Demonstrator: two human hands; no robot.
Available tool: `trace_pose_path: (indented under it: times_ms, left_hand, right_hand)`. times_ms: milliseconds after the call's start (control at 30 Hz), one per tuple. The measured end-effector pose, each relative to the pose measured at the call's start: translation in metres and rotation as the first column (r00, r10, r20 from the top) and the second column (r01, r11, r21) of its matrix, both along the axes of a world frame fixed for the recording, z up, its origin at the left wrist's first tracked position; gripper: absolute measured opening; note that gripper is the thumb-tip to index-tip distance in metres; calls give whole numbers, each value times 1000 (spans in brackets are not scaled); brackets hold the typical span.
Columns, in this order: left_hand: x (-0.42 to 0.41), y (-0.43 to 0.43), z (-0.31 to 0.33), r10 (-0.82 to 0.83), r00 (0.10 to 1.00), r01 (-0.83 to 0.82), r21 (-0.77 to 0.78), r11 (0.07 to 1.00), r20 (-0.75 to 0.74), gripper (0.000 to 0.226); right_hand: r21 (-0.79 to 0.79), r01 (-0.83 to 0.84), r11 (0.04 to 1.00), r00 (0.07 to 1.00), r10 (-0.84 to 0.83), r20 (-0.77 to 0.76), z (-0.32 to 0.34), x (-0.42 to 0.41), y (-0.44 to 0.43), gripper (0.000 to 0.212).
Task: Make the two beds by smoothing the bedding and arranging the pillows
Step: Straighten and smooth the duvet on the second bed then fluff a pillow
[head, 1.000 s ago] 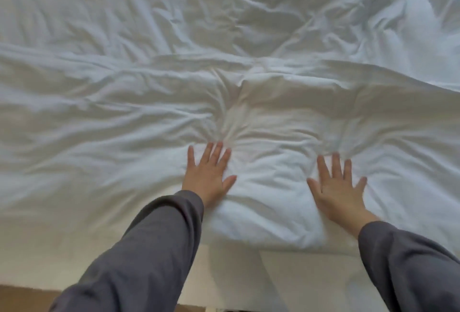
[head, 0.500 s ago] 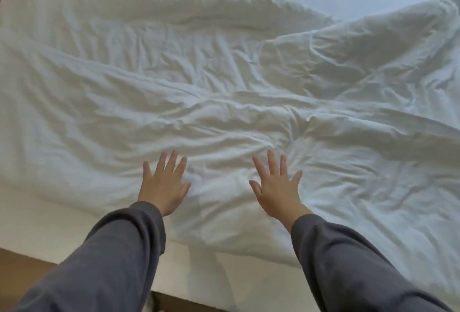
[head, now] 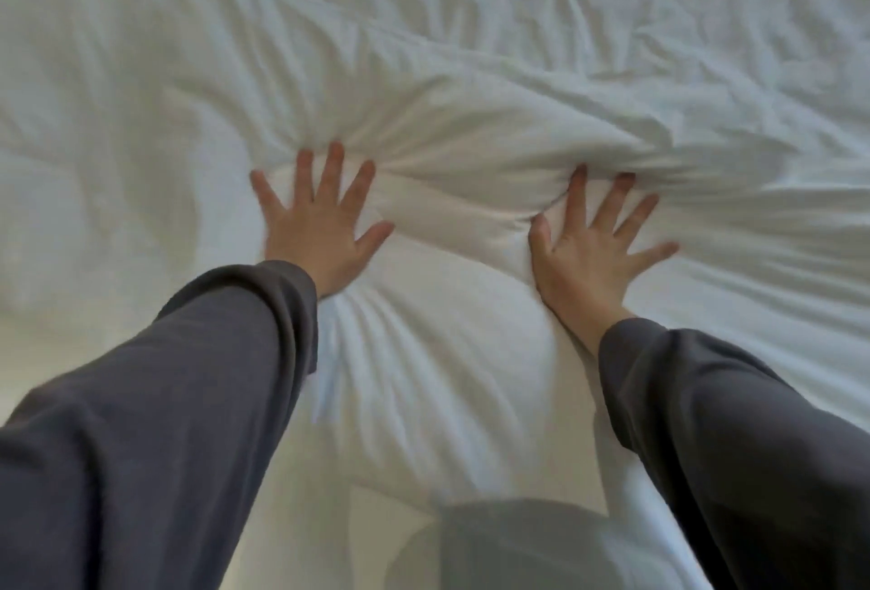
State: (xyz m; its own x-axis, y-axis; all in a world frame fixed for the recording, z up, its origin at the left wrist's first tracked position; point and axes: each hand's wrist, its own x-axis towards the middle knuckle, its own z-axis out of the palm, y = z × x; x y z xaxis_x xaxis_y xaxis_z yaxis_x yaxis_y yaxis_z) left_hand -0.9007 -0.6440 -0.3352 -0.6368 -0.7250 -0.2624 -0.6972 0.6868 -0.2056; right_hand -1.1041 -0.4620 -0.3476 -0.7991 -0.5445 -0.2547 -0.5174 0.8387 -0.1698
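Bedding [head: 471, 118] rumpled, ridge running left to right, left grip [head: 320, 236] and right grip [head: 584, 260] splayed flat, pressing it.

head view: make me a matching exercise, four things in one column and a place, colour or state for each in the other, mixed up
Column one
1. left hand
2. right hand
3. duvet
4. left sleeve

Column two
a. white and creased
b. dark grey, covering the forearm
c. fingers spread, pressing flat on the duvet, towards the right of the view
d. fingers spread, pressing flat on the duvet, towards the left of the view

Pairs: 1-d, 2-c, 3-a, 4-b
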Motion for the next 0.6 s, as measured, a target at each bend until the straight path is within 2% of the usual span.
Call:
trace_pose_path:
  times_ms: [100, 233, 367, 467, 533, 567, 600]
  left_hand:
    - [69, -73, -10, 198, 980, -198, -26, 980, -17, 76]
    - [135, -128, -14, 324, 945, -325, -40, 945, -36, 74]
    - [185, -147, -17, 421, 906, -423, -71, 903, -42, 71]
    - [209, -143, -13, 509, 859, -511, -58, 858, -44, 72]
    - [218, -127, -9, 619, 774, -626, -19, 780, -134, 72]
    - [223, -115, -7, 694, 685, -707, 30, 707, -220, 74]
    - [229, -103, -4, 765, 550, -785, 104, 610, -333, 78]
  right_hand:
    - [-62, -173, 983, 984, 169, -65, -12, 59, -93, 70]
    - [-98, -430, 898, 901, 420, -106, -19, 146, -187, 69]
    - [-60, -654, 754, 755, 647, -105, -26, 209, -226, 69]
    - [-29, -698, 715, 716, 697, -50, -27, 208, -228, 70]
    - [-7, -716, 698, 698, 716, 6, -21, 201, -228, 72]
    - [3, -725, 689, 689, 724, 28, -17, 199, -225, 72]
    - [9, -732, 681, 681, 731, 36, -13, 198, -220, 73]
